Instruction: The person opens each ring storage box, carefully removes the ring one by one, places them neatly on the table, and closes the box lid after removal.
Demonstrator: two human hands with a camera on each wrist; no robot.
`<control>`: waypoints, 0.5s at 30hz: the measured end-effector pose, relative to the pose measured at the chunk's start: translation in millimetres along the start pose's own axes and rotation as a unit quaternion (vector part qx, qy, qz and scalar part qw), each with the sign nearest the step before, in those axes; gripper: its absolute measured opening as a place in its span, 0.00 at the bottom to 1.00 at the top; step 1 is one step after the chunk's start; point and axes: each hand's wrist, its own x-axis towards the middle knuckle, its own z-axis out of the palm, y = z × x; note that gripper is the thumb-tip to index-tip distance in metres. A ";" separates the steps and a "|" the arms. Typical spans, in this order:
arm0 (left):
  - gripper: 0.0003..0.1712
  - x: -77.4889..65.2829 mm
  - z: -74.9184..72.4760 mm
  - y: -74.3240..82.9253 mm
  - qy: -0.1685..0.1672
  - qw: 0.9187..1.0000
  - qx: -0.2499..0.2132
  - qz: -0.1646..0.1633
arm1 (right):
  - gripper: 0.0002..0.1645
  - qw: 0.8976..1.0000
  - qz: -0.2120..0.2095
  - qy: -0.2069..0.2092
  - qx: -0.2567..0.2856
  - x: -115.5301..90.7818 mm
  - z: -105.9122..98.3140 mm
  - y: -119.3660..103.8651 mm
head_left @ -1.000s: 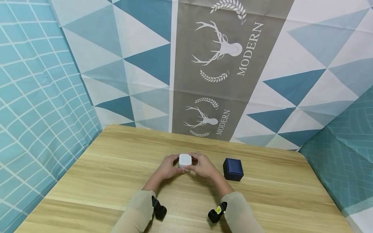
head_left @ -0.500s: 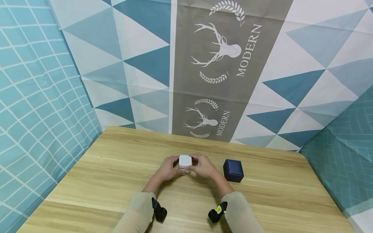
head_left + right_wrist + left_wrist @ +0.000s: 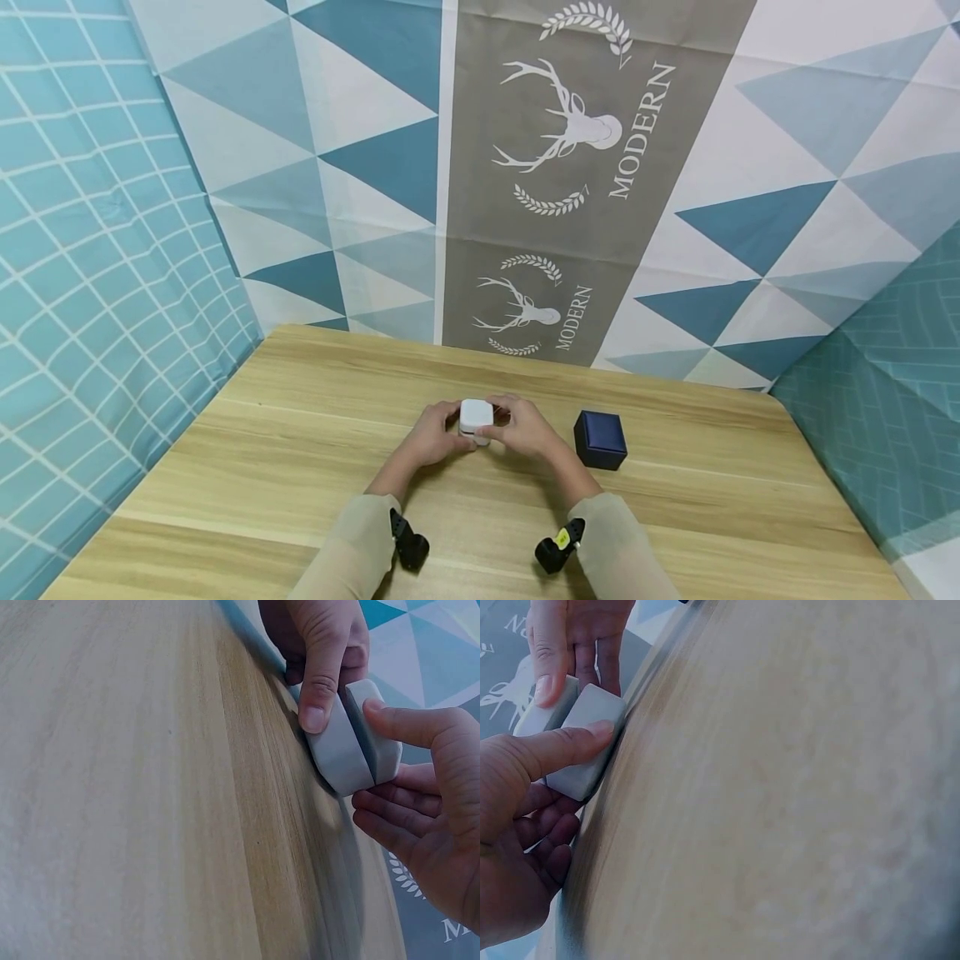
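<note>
Pale beige fabric sleeves (image 3: pixel 341 546) at seven and five o'clock; small black wrist cameras (image 3: pixel 412 547), the right with a yellow label (image 3: pixel 562 539).

Wood-grain table (image 3: pixel 247 467), pale, streaked

Streaks run roughly 9 to 3 o'clock; far edge at 12. White box (image 3: pixel 477 414) near 12 from middle, lower part on the wood. Navy box (image 3: pixel 601 437) around its 3 o'clock, apart.
</note>
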 end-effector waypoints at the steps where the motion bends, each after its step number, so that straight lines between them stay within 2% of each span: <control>1: 0.39 0.1 0.1 -0.2 0.001 1.000 0.001 0.000 | 0.33 1.000 0.001 0.000 0.000 0.0 0.1 0.0; 15: 0.38 0.0 0.4 -0.9 0.003 1.000 -0.001 0.004 | 0.32 1.000 0.005 0.001 0.011 0.7 0.8 1.9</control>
